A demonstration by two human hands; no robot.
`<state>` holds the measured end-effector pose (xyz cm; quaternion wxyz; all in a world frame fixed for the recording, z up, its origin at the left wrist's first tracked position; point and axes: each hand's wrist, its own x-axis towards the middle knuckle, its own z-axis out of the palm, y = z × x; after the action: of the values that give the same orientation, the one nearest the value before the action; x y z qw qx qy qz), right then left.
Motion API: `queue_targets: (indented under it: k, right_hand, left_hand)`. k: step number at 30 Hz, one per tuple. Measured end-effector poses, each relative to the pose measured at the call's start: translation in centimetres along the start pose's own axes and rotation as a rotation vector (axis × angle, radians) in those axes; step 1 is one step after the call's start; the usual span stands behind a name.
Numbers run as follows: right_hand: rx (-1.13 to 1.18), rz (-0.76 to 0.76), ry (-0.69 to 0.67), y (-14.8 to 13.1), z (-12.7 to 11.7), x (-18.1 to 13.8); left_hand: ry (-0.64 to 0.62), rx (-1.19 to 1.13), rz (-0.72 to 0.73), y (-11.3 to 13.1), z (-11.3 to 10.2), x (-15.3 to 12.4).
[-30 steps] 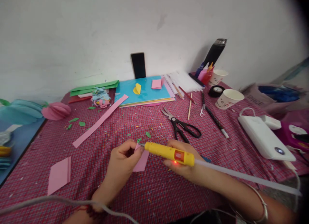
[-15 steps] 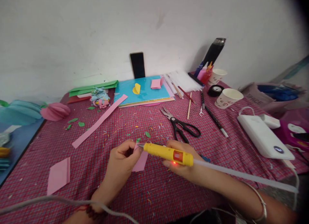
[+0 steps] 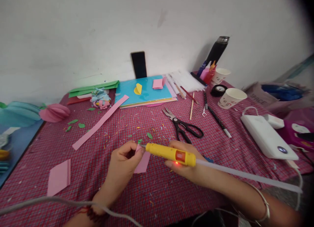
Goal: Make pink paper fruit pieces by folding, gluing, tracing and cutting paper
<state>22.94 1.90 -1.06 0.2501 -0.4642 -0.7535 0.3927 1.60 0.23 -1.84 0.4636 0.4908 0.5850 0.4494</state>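
Note:
My left hand [image 3: 124, 161] pinches a small piece of pink paper between thumb and fingers, with a bit of green paper [image 3: 139, 141] at its top. In my right hand [image 3: 183, 171] is a yellow hot glue gun [image 3: 169, 153], its red light lit and a long translucent glue stick [image 3: 247, 175] sticking out of the back. The gun's metal nozzle meets the pinched paper at my left thumb. Beneath the hands a pink paper piece [image 3: 142, 163] shows in part. Black-handled scissors [image 3: 183, 125] lie just beyond my right hand.
A pink strip [image 3: 100, 122], a folded pink sheet [image 3: 59, 178] and green leaf cutouts [image 3: 81, 125] lie left. Behind are a blue sheet stack [image 3: 127, 89] and a propped phone [image 3: 139, 64]. Paper cups [image 3: 232, 98] and a white power bank [image 3: 268, 135] stand right. A grey cable [image 3: 61, 203] crosses the front.
The view has shifted very slightly. Both hands keep nearly the same pose, with the glue gun's nozzle still at the pinched pink paper.

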Motion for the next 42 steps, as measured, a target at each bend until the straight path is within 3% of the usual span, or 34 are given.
queue_targets:
  k: [5, 9, 12, 20, 24, 28, 33, 37, 42]
  right_hand:
    - [0.023, -0.004, -0.059, -0.4, -0.3, 0.0]
    - [0.079, -0.006, 0.057, -0.2, -1.2, -0.1]
    - [0.008, 0.012, 0.148, 0.4, -3.1, -0.3]
    - [-0.692, 0.052, 0.181, 6.2, -9.6, -1.4]
    - [-0.736, 0.122, 0.100, 8.6, -10.6, -2.0]
    - [-0.701, 0.154, 0.047, 9.2, -10.9, -2.6]
    - [-0.739, 0.008, -0.004, 7.6, -11.9, -3.0]
    - [-0.716, -0.050, 0.173, 3.5, -10.0, -0.6]
    - [-0.416, -0.145, -0.057, -0.1, -3.2, 5.8]
  left_hand:
    - [-0.009, -0.156, -0.097, 0.1, 0.3, 0.3]
    - [-0.021, -0.374, -0.304, 0.3, 0.4, 0.6]
    - [-0.040, -0.448, -0.357, 0.4, 0.2, 0.6]
    - [-0.026, -0.499, -0.302, 0.6, 0.0, 0.6]
    - [0.074, -0.543, -0.189, 1.2, -0.5, 1.2]
    - [0.157, -0.506, -0.074, 1.7, -2.2, 1.5]
    - [0.172, -0.442, -0.089, 0.5, -4.0, 1.2]
    - [0.115, -0.307, -0.085, -1.3, -4.4, 0.7]
    - [0.071, -0.184, -0.064, -2.9, -4.8, 0.1]
